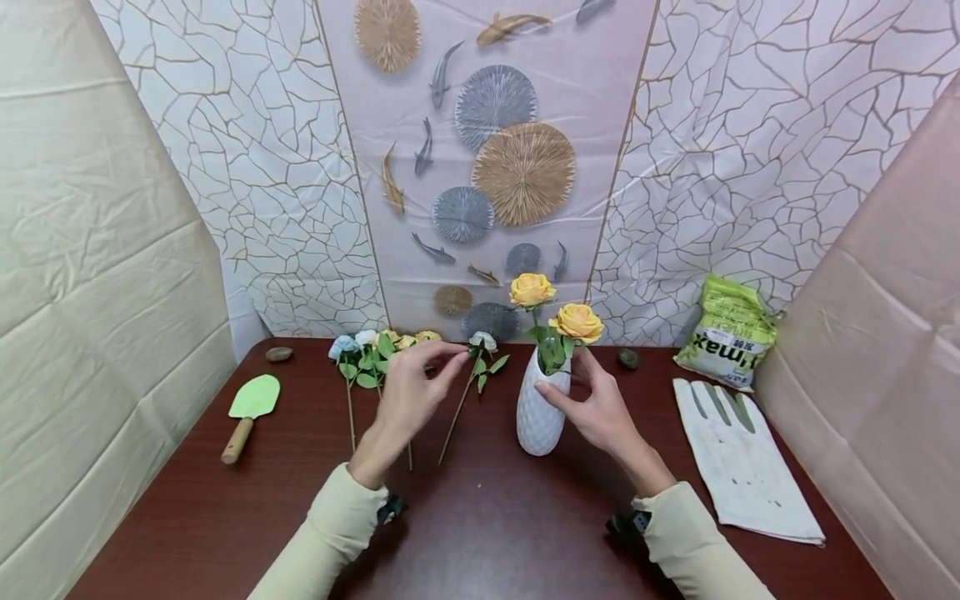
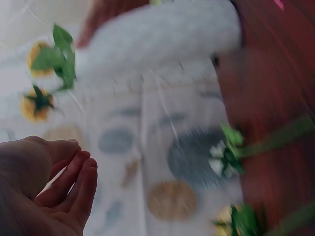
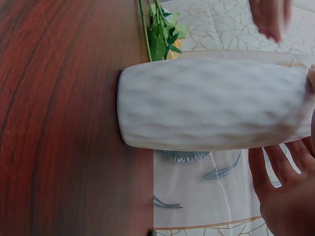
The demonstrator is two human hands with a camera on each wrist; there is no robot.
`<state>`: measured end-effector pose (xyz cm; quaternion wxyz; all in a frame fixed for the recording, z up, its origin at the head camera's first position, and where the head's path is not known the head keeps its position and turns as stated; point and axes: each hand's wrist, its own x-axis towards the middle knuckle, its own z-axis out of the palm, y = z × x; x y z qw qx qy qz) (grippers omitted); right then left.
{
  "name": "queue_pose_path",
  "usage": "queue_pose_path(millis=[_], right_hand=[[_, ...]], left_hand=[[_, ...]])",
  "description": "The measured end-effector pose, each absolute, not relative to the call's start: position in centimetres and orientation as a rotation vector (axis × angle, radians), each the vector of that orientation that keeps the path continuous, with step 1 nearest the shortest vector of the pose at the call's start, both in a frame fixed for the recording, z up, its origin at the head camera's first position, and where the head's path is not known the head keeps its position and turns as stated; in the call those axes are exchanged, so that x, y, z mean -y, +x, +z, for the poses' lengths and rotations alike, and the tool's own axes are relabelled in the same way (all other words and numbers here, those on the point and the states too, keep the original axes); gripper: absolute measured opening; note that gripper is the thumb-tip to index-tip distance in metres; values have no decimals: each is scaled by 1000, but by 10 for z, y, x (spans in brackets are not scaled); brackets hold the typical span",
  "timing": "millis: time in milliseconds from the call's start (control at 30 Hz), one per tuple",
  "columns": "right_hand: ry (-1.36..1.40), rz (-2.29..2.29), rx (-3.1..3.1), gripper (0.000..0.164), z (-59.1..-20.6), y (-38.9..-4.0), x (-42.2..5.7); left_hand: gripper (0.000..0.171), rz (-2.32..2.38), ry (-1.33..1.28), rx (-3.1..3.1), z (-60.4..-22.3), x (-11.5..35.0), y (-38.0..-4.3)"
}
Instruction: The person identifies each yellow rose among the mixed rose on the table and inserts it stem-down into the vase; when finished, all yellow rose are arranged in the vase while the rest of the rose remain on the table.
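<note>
Near its neck, my right hand (image 1: 603, 408) holds a white textured vase (image 1: 538, 417), thumb in front and fingers round the far side. The vase leans slightly, and two yellow roses (image 1: 577, 323) with green leaves stand in it. My left hand (image 1: 412, 387) is raised to the left of the vase, thumb and fingertips close together; in the left wrist view nothing shows between its fingers (image 2: 81, 191). Behind those fingertips in the head view, a white rose (image 1: 483, 340) lies on the table with its stem toward me.
Blue, white and yellow roses (image 1: 345, 347) lie on the brown table (image 1: 480, 533) left of centre. A green trowel (image 1: 255, 397) is at far left. White gloves (image 1: 750, 475) and a green bag (image 1: 727, 333) are at right. Dark stones (image 1: 627, 358) sit near the back edge.
</note>
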<state>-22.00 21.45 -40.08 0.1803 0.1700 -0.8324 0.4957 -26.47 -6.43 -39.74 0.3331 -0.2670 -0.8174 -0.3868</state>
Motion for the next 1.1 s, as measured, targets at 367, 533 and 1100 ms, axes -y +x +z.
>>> queue_pose_path(millis=[367,533,1100], right_hand=[[458,1397,2371,60,-400,-220,-215],[447,1406,2378,60,-400,-220,-213],[440,1421,2383,62,-401,-221,-212]], left_hand=[[13,-1023,-384,2352,-436,144,-291],[10,-995,-331,2568,-454,154,-298],[21,-1019,-166,2861,-472,153,-302]])
